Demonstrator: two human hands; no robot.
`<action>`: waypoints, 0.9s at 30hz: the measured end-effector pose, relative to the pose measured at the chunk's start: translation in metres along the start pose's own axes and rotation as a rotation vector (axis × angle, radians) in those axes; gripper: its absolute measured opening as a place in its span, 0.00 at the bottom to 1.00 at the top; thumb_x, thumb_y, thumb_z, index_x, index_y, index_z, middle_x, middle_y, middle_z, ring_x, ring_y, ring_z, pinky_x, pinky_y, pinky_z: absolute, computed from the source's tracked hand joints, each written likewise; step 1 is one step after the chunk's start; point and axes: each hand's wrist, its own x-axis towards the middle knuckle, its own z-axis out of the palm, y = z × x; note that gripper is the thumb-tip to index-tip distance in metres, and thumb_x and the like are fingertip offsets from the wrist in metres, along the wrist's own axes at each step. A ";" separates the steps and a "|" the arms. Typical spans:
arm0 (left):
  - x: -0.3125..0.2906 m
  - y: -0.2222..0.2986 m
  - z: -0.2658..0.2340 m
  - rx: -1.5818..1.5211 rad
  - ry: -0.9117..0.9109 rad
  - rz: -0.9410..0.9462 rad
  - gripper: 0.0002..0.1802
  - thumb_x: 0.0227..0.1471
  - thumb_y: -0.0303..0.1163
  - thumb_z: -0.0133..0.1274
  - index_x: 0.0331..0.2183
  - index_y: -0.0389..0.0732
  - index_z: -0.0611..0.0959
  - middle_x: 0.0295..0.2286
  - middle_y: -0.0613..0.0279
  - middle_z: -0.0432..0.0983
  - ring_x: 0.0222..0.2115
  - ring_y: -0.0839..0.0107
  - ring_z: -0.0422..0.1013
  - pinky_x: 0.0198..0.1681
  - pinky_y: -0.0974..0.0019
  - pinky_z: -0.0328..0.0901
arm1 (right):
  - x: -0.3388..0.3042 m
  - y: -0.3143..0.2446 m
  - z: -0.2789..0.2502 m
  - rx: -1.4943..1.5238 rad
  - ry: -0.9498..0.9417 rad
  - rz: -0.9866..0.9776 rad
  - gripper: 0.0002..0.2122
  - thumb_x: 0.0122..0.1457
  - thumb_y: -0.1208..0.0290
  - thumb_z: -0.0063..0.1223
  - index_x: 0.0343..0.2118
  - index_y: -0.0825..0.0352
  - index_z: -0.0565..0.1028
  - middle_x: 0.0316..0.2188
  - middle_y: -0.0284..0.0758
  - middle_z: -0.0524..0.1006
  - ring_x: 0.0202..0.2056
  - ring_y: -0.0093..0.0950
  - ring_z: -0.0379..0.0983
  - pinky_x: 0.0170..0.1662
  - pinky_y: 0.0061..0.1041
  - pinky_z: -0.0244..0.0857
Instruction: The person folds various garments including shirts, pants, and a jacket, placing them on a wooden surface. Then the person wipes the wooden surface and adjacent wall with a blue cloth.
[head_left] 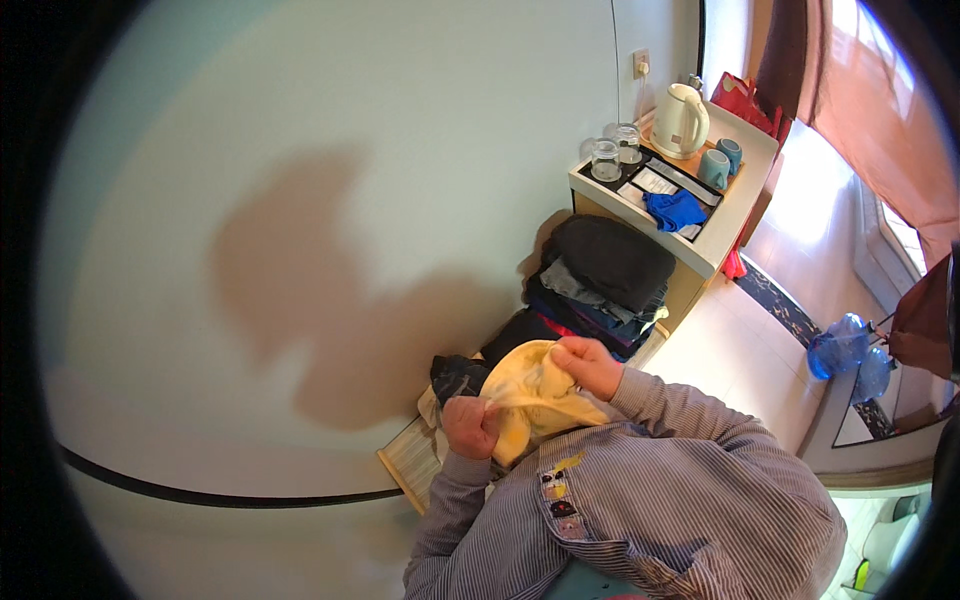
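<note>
A soft pale-yellow cloth garment (530,392) with lighter patches is stretched out in front of my body. Closed around its left edge is my left hand (470,427). My right hand (588,366) pinches the upper right edge, with the fingers pressed together on the fabric. What kind of garment it is, I cannot make out. Just behind it rises a stack of folded dark clothes (612,262), with black, grey and navy pieces. A crumpled black cloth (458,377) lies beside the stack, close to my left hand.
Behind the stack stands a cabinet (735,215) bearing a white kettle (680,122), glass jars (606,162), two blue mugs (714,168) and a blue cloth (675,210). A slatted wooden surface (412,458) shows at the left. Blue plastic bottles (840,346) are at the right.
</note>
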 end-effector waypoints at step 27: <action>0.000 0.036 0.041 -0.169 -0.253 -0.135 0.09 0.41 0.31 0.53 0.27 0.38 0.76 0.26 0.57 0.72 0.30 0.59 0.67 0.37 0.59 0.57 | -0.006 -0.003 0.002 -0.247 0.118 -0.179 0.12 0.56 0.64 0.45 0.30 0.70 0.72 0.23 0.29 0.71 0.26 0.17 0.65 0.29 0.18 0.61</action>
